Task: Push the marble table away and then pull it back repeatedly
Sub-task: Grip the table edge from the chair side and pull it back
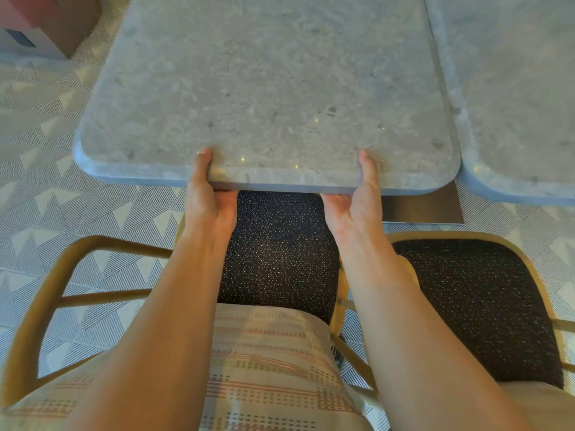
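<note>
1. Chair armrest [46,290], lower left: curving close beside the left forearm. On a hard pull back, an elbow could be striking it.
2. Left hand [208,197], centre left: grasping the near edge of the marble bench [264,88], thumb lying on top, fingers tucking under the slab and hidden. Risk: the thumb slipping on the polished top.
3. Marble bench, filling the upper centre, its near edge overhanging the dark chair seat [280,244]. Risk: a heavy top driven from its edge may be rocking instead of sliding.
4. Right hand [361,197], centre right: grasping the same edge the same way. Risk: hidden fingers getting nipped against the seat on the pull.
5. Metal base plate [423,206], right of centre: possibly scraping the floor.
6. Second bench [522,88], far right: sitting just beside, with only a narrow gap. Uneven pushing could be swinging one corner into it.
</note>
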A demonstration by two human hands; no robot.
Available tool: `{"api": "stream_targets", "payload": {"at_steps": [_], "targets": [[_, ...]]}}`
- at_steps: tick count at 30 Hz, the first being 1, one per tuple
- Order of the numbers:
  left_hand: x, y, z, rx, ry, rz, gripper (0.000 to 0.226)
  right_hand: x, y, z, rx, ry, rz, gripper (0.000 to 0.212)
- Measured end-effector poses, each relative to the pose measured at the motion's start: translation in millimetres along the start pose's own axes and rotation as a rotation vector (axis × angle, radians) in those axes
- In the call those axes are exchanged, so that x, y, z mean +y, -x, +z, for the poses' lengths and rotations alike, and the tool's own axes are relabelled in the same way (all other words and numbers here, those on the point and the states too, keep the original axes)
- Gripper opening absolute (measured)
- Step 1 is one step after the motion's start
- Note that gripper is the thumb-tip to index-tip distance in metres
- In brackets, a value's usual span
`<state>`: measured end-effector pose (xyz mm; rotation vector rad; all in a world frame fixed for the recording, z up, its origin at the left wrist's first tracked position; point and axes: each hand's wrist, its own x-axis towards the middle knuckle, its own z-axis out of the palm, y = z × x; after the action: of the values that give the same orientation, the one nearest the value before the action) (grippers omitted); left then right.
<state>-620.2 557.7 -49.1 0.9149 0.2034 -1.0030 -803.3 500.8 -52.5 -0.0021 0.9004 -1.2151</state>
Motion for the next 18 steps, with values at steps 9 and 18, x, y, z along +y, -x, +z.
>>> {"api": "stream_targets", "payload": {"at_steps": [9,18], "targets": [[-2,5,-4,0.032,0.016,0.004,0.016,1,9,-2,0.005,-0.002,0.014,0.023],[-1,16,4,0.082,0.006,-0.024,0.027,-3,22,5,0.028,-0.001,0.036,0.027]]}}
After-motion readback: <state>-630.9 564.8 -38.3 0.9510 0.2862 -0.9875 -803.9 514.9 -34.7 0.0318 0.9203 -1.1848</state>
